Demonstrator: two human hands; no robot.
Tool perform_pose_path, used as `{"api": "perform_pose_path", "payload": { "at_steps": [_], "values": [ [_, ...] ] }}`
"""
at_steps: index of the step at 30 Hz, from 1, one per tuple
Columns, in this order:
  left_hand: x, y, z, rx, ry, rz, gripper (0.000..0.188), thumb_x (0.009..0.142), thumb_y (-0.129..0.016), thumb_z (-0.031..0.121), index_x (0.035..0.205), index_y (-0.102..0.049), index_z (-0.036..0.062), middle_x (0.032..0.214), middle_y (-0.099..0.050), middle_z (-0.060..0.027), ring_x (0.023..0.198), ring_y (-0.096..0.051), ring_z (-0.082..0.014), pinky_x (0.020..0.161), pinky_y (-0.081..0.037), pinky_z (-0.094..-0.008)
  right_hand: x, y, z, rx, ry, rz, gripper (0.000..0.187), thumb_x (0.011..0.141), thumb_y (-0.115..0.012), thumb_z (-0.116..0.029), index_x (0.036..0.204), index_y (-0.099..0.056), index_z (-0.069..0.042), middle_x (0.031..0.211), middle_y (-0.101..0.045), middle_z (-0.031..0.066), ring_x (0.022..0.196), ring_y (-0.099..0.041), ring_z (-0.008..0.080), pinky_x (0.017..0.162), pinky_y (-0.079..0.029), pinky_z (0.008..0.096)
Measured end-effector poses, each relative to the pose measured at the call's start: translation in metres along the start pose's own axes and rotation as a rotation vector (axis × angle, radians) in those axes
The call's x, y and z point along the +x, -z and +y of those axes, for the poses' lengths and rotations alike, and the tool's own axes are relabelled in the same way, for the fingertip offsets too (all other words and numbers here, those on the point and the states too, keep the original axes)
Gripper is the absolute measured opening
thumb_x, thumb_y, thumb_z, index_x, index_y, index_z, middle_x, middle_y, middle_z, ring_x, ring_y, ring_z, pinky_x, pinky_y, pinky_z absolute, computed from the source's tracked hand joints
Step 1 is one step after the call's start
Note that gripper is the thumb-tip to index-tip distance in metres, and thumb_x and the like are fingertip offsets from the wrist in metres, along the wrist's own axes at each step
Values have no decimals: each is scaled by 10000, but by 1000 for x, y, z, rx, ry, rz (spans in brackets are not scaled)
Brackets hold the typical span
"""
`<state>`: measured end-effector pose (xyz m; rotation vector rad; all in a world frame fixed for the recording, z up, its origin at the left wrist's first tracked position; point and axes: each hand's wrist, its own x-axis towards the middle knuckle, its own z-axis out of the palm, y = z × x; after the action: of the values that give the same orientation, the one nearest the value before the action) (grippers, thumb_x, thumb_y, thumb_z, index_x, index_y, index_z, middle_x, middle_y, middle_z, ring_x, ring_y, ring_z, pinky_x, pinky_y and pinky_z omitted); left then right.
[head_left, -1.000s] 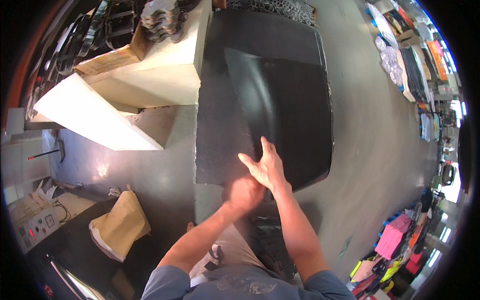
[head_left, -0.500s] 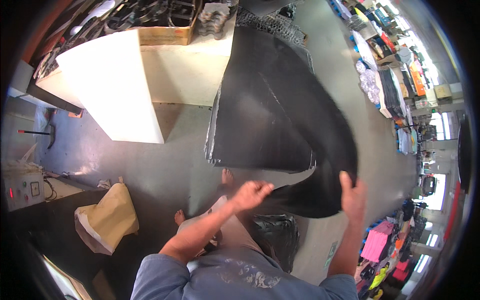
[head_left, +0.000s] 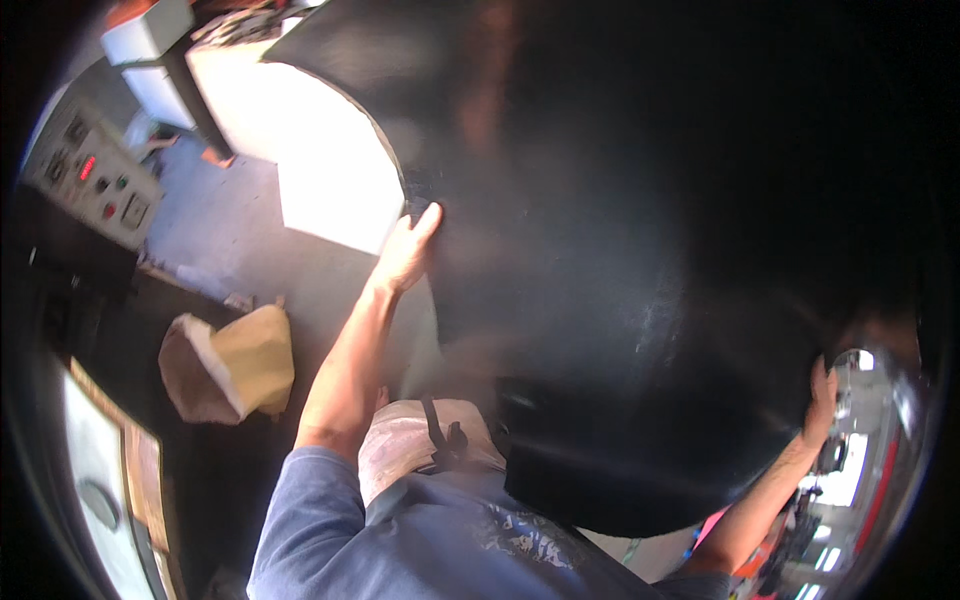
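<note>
A large, smooth, flexible black sheet (head_left: 590, 250), rubber-like in look, is held up in front of me and fills most of the view. My left hand (head_left: 405, 250) grips its left edge, with the thumb lying on the near face and the other fingers mostly hidden. At the far right, my right hand (head_left: 822, 400) is closed on the opposite edge, its fingers partly out of sight. Below, the sheet's lower edge curves close to my shirt and right forearm. Whatever lies behind the sheet is hidden.
A white panel (head_left: 335, 185) stands by the workbench at upper left. A control box (head_left: 95, 180) with buttons and a lit display is at the left. A tan paper sack (head_left: 255, 360) sits below it. Shelving with goods shows in part at lower right.
The black sheet has come up off the dark stack and spread wide between my hands. My left hand has moved up and left, my right hand outward to the right. My view has turned.
</note>
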<state>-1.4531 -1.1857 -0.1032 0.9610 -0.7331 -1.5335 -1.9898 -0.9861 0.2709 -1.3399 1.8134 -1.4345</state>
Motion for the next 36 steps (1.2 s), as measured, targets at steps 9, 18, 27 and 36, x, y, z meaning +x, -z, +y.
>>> {"api": "perform_pose_path", "payload": {
  "at_steps": [9, 18, 27, 36],
  "values": [
    [-392, 108, 25, 91, 187, 638, 433, 1045, -719, 395, 1190, -713, -13, 1037, -715, -58, 910, -633, -137, 785, -520, -325, -50, -137, 156, 93, -257, -451, 269, 1111, -636, -256, 1270, -713, -53, 1151, -693, 8, 1053, -620, 124, 948, -503, 313],
    [-622, 79, -10, 234, 135, 1245, 277, 1023, -764, 303, 978, -741, 31, 906, -694, 37, 826, -589, -87, 769, -486, -295, -178, -299, 216, -3, -325, -1151, 200, 1040, -715, -192, 959, -713, -9, 904, -647, -32, 844, -531, 86, 796, -454, 286],
    [-878, 79, 92, 334, -399, 1576, 167, 1027, -741, 169, 1055, -755, 6, 949, -729, 6, 851, -621, -80, 798, -528, -291, -342, -373, 37, 176, 16, -1009, 282, 1031, -699, -115, 1239, -673, 73, 1097, -717, 61, 997, -646, 158, 915, -514, 307],
    [-1115, 214, 120, 238, -740, 1636, 545, 1063, -696, 450, 1366, -658, -2, 1226, -734, -74, 1127, -669, -174, 1028, -528, -366, -549, -498, -121, 410, 312, -1510, 593, 1053, -716, -213, 1545, -494, 30, 1466, -596, 119, 1331, -551, 224, 1178, -403, 366]
  ]
}}
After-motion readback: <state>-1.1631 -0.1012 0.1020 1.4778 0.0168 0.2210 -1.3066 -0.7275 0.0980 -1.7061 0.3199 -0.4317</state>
